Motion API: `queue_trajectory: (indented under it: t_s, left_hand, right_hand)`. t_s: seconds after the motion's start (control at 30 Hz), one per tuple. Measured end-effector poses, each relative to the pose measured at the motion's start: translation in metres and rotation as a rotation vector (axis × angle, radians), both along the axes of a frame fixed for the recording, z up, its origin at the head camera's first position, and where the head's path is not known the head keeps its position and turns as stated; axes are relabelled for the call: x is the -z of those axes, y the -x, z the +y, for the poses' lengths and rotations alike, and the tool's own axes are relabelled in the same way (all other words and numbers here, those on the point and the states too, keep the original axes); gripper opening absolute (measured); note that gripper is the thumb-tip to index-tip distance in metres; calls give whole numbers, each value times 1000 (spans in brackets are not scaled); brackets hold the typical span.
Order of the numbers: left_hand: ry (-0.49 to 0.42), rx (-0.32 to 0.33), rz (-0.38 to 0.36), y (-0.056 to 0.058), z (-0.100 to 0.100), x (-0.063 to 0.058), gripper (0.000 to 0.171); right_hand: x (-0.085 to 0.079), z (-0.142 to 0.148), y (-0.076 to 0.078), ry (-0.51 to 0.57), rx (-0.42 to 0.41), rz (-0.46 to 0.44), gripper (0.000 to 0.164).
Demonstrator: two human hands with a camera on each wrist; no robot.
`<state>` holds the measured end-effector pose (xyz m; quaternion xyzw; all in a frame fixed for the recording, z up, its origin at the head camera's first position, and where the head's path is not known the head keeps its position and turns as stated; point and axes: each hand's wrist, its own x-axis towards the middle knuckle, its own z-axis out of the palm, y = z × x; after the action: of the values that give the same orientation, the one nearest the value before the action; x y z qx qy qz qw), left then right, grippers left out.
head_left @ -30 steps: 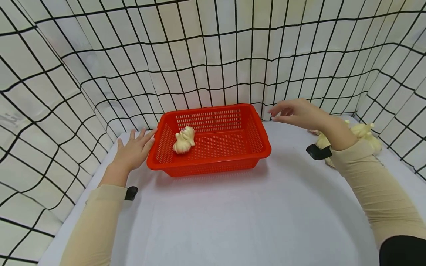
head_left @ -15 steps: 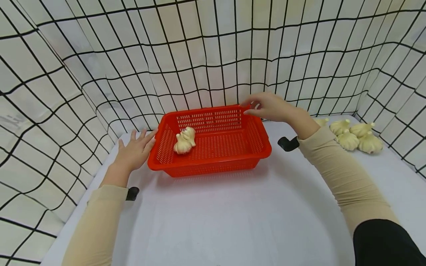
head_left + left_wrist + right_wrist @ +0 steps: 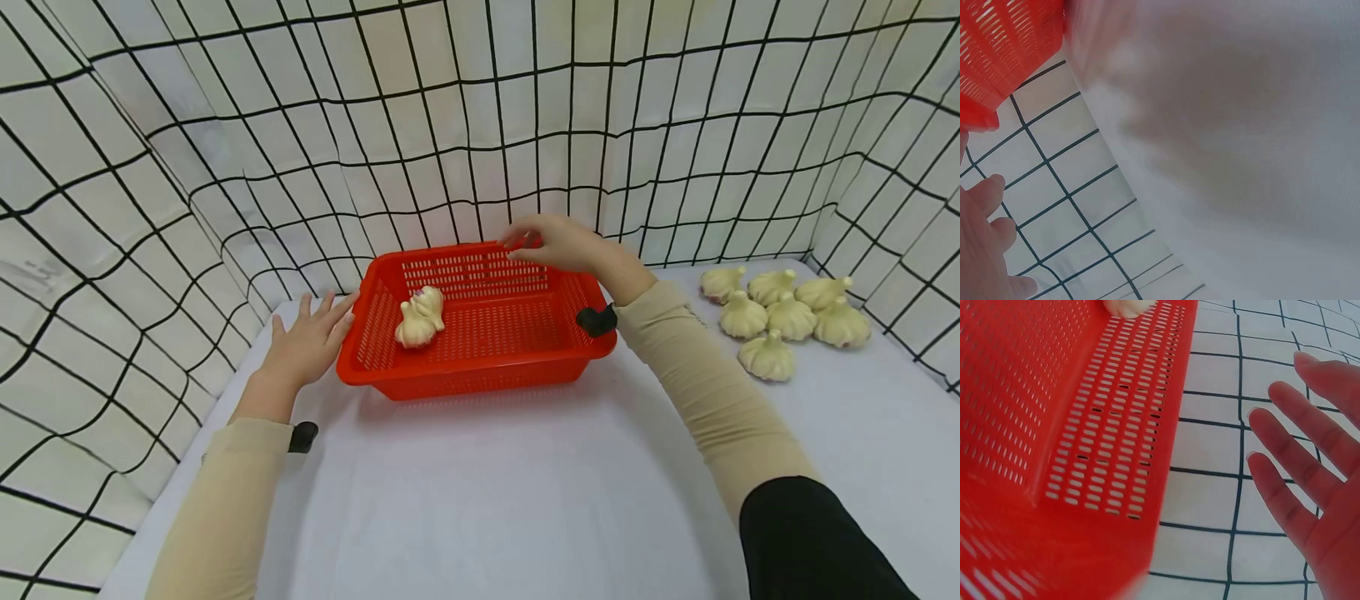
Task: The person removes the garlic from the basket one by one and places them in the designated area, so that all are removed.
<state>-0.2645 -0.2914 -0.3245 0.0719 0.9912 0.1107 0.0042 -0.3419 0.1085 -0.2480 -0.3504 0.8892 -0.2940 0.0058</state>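
Note:
A red plastic basket (image 3: 487,379) with slotted sides stands at the back of the table. Inside it, toward the left end, two garlic bulbs (image 3: 415,327) lie against each other. My left hand (image 3: 306,340) has its fingers spread, with the index fingertip at the basket's left rim. Over the back right part of the basket is my right hand (image 3: 558,242), fingers loosely bent and holding nothing. The right wrist view shows these fingers (image 3: 1288,447) apart, beyond the basket's long slotted wall. Part of a garlic bulb (image 3: 1127,305) shows at that view's top edge.
Several garlic bulbs (image 3: 789,317) sit grouped on the white table (image 3: 487,483) at the right. Black wire grid (image 3: 540,133) backed with white sheeting encloses the back and both sides, close behind the basket.
My right hand has moved left from beside the basket to over its back rim, uncovering the garlic group at the right. My left hand and the two bulbs stay put.

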Motion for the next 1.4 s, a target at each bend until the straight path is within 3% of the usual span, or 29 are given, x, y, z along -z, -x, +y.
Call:
queue_trajectory:
  t_s: [0.27, 0.7, 0.97, 1.2, 1.4]
  left_hand:
    - [1, -3, 3, 2, 1, 1, 67]
    - [14, -9, 5, 1, -1, 2, 67]
    - [9, -14, 2, 1, 0, 2, 67]
    - [14, -15, 5, 1, 1, 2, 67]
    - [6, -22, 3, 0, 0, 1, 66]
  right_hand:
    - [8, -26, 13, -27, -81, -17, 28]
    - [32, -77, 26, -90, -130, -117, 32]
    - [40, -104, 22, -191, -142, -203, 39]
    - [50, -122, 25, -287, -210, -201, 44]
    - [52, -137, 26, -308, -225, -263, 49]
